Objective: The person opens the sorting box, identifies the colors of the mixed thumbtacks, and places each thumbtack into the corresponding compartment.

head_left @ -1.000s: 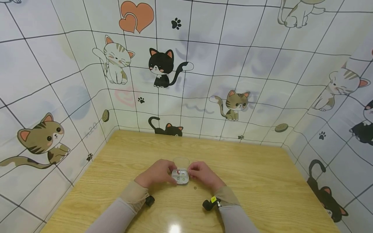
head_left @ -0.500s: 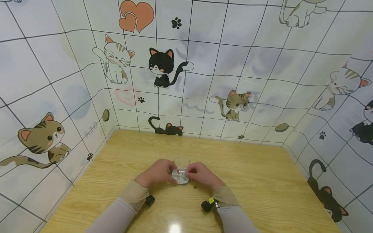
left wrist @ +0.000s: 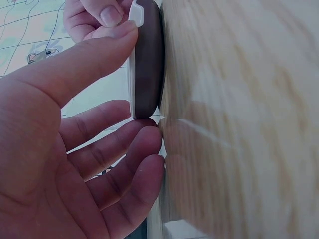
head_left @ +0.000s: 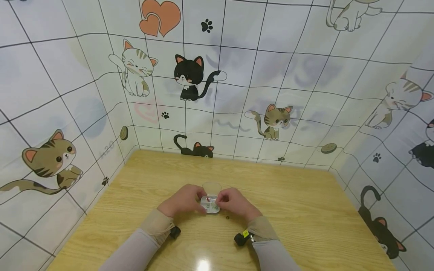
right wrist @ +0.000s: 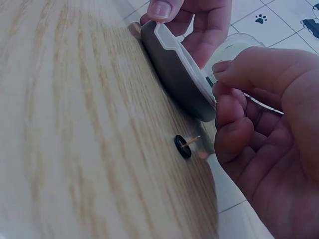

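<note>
A small pill box [head_left: 205,205] with several compartments lies on the table, its clear lid [head_left: 211,186] raised at the back. Tiny red and green pieces show inside. My left hand [head_left: 183,199] grips the box's left side, thumb on the pale rim and fingers against the dark wall [left wrist: 148,64]. Over the right edge, my right hand [head_left: 237,205] pinches thumb against forefinger. A dark green bit [right wrist: 209,80] shows at those fingertips; its shape is mostly hidden. Just in front of the box lies a black thumbtack [right wrist: 182,146], its gold-coloured pin sticking out.
The light wooden table [head_left: 288,210] reaches back to a white sheet [head_left: 234,75] printed with cats and grid lines. This sheet also stands along the left and right sides. Dark wrist cameras [head_left: 241,239] hang below both wrists.
My right fingertips have moved left, from beside the box to over its right compartments. The left hand, the box and the thumbtack on the table stay put.
</note>
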Tool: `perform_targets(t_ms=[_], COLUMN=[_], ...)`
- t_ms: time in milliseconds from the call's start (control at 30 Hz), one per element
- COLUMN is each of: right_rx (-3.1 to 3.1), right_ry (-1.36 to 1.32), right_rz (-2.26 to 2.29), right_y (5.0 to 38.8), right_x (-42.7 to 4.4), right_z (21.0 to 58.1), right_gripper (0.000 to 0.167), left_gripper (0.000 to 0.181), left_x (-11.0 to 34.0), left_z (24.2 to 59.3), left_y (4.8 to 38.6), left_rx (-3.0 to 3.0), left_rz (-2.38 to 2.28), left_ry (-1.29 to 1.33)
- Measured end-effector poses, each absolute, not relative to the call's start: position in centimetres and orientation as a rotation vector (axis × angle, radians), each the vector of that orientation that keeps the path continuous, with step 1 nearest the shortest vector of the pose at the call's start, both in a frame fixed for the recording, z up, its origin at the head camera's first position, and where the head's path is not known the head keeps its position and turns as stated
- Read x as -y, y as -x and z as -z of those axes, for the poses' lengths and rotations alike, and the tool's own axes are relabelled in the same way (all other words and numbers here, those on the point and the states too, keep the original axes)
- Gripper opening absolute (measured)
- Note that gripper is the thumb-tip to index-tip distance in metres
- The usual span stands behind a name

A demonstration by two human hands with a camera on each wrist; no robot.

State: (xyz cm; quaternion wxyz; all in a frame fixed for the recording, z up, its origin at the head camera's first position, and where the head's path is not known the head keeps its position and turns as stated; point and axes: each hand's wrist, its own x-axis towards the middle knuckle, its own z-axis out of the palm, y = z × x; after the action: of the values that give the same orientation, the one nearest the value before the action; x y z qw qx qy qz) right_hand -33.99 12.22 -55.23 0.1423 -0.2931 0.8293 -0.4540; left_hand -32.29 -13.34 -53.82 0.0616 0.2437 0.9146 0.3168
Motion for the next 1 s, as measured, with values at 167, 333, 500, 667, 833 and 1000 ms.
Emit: perform_targets(t_ms=[167, 333, 500, 667, 833, 1000], right_rx=[-2.375, -2.351, -2.330, -2.310, -2.298, -2.287], right_ry=[0.823, 0.831, 0.852, 0.826, 0.828, 0.857], right_rz=[1.324, 1.297, 1.223, 1.147, 1.086, 1.001], right_y=[34.0, 34.1, 34.2, 34.2, 34.3, 34.2], right_x=[-12.5, -12.9, -13.4, -14.1, -14.6, -14.7], right_z=[55.2, 55.0, 54.6, 54.2, 53.9, 53.6], right_gripper=[0.005, 0.005, 0.004, 0.006, 0.010, 0.015], left_gripper=[0.046, 0.045, 0.045, 0.046, 0.046, 0.045], left_x=[13.3, 13.2, 13.2, 13.2, 13.2, 13.2], left_z=[53.7, 53.5, 53.3, 53.2, 53.2, 53.3], left_y=[32.3, 32.1, 32.0, 32.0, 32.1, 32.0], left_rx=[-2.760, -2.756, -2.747, -2.741, -2.747, -2.748], left_rz=[-0.958, -0.963, -0.974, -0.977, -0.974, -0.975], left_ry=[-0.733, -0.727, -0.710, -0.697, -0.701, -0.694])
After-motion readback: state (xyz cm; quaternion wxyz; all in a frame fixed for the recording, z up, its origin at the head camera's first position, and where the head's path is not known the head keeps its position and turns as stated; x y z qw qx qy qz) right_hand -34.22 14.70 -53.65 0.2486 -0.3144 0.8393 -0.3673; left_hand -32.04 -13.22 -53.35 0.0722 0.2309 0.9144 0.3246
